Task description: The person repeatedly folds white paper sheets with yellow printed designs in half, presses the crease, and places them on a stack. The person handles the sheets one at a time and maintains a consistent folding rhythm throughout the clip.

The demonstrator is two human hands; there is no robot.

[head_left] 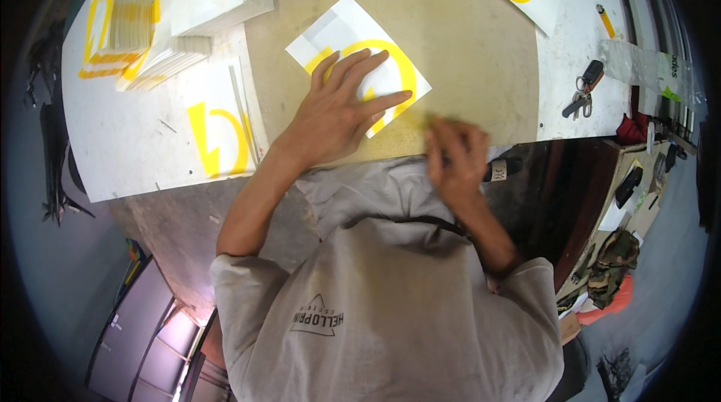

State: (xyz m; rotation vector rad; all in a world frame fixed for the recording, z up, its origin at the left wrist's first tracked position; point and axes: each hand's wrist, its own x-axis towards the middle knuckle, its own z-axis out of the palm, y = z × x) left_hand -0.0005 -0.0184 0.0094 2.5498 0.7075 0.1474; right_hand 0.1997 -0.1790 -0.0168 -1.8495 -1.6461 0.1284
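Clearly the left hand (329, 120) is nearer, spread flat on the paper (362, 29) in the frame's upper middle, gripping nothing; the paper's long axis slants down rightward, toward the right hand (458, 158), half-curled, blurred, its hold unclear.

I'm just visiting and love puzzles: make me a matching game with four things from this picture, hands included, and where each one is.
Things:
1. Left hand
2. Right hand
3. Keys
4. Paper stacks

Places:
A. Piled at the far left of the table
B. Fingers spread on a white-and-yellow sheet
C. Lying toward the table's right end
D. Blurred, at the table's near edge

Pairs: 1-B, 2-D, 3-C, 4-A
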